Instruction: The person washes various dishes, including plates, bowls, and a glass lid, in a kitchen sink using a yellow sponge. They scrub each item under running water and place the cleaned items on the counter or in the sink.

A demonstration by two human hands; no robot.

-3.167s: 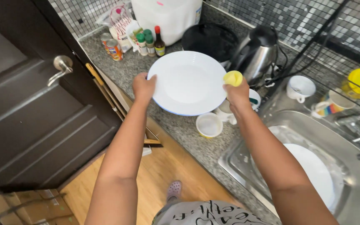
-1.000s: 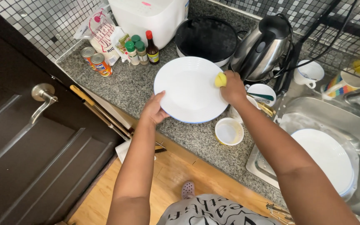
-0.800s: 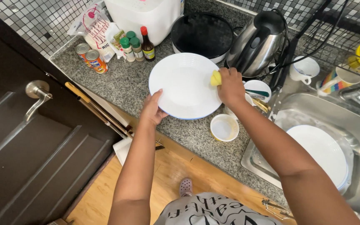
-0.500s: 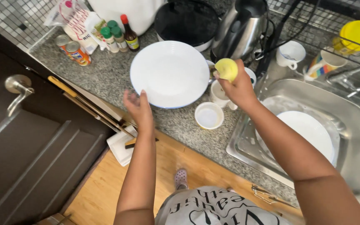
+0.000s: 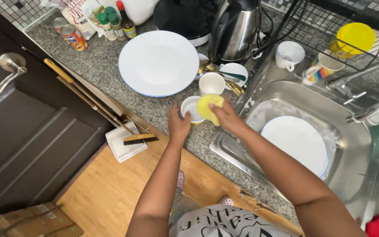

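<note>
A bright yellow sponge (image 5: 210, 108) is seen at centre frame, beside a small white bowl (image 5: 191, 107). A large round white plate (image 5: 159, 62) with a thin blue rim is shown above, on speckled grey granite counter (image 5: 106, 66). A rainbow-striped mug (image 5: 319, 70) is found upper right.

Sponge (image 5: 210, 106) hides part of small bowl (image 5: 191, 108).
</note>
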